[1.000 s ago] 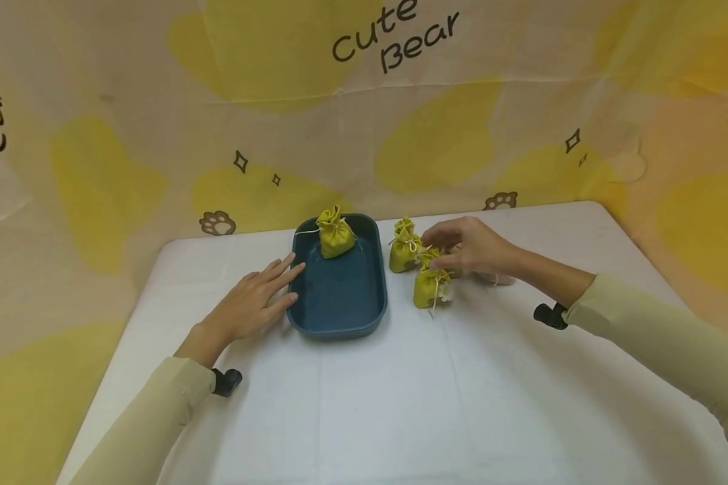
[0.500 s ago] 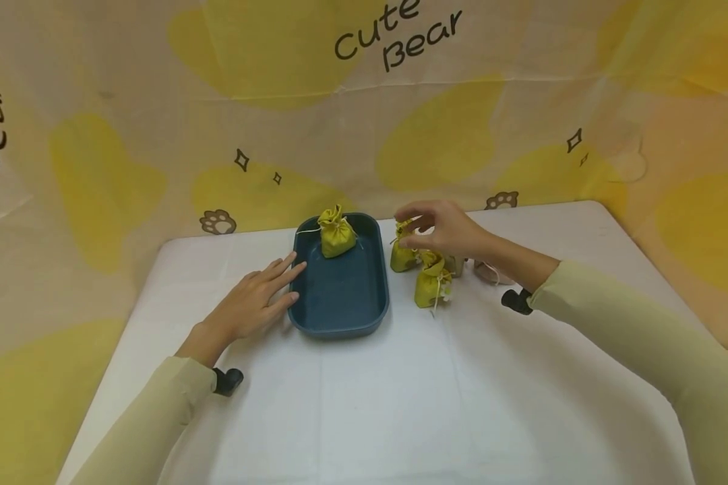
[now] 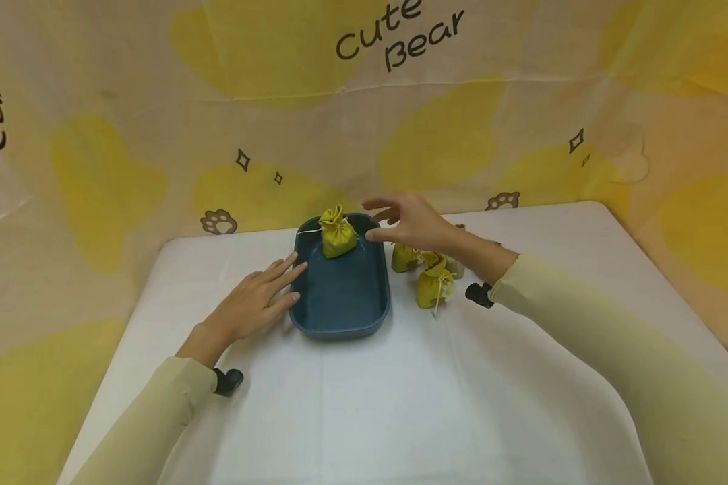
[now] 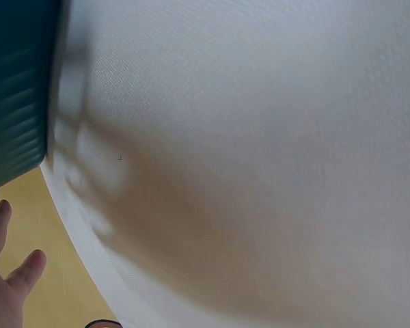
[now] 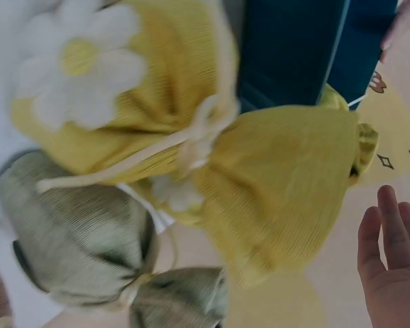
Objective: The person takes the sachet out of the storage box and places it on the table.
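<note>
A dark blue tray (image 3: 340,296) stands on the white table, with one yellow drawstring pouch (image 3: 338,239) upright at its back end. My left hand (image 3: 249,306) rests its spread fingers at the tray's left rim. Above the tray's back right rim is my right hand (image 3: 415,222), fingers reaching toward that pouch with a gap between them and nothing held. Right of the tray stand another yellow pouch (image 3: 404,259), partly hidden by the right hand, and a nearer yellow pouch (image 3: 432,286) with a white flower, large in the right wrist view.
A grey-green pouch (image 5: 82,232) stands behind the nearer yellow one, mostly covered by my right forearm in the head view. White tablecloth (image 3: 352,404) spreads in front of the tray. A printed yellow and beige curtain (image 3: 315,135) hangs along the back edge.
My right hand has moved left from above the yellow pouches to the tray's back right rim. The forearm now hides a pinkish pouch seen before. My left hand and the tray stay put.
</note>
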Demonstrator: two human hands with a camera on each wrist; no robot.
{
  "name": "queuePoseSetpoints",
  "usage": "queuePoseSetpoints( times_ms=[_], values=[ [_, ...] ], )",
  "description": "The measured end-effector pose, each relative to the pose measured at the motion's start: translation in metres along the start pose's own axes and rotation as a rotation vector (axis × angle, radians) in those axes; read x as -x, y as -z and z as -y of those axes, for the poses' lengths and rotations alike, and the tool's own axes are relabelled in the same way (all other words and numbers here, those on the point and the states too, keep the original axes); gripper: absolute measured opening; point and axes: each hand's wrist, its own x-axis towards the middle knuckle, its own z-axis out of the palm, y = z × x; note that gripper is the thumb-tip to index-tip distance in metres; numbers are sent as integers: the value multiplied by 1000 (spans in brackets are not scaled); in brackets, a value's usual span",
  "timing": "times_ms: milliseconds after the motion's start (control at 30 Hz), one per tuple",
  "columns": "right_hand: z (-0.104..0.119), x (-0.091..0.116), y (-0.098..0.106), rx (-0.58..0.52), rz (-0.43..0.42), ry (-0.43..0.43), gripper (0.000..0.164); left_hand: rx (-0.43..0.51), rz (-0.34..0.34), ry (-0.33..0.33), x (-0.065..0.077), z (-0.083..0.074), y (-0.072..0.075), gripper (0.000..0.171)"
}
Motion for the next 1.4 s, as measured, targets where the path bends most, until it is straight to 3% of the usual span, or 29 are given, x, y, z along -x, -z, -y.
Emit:
queuePoseSetpoints(
  times_ms=[600, 1000, 1400],
  values=[
    [10, -38, -35, 95, 17, -60, 69, 2, 2, 18, 4, 0, 0, 62],
    [1, -56, -45, 13, -22, -90, 70, 9, -2, 12, 2, -1, 1, 61],
    [1, -67, -50, 81, -10, -136, 66, 21, -15, -9, 1, 1, -1, 62]
  ],
)
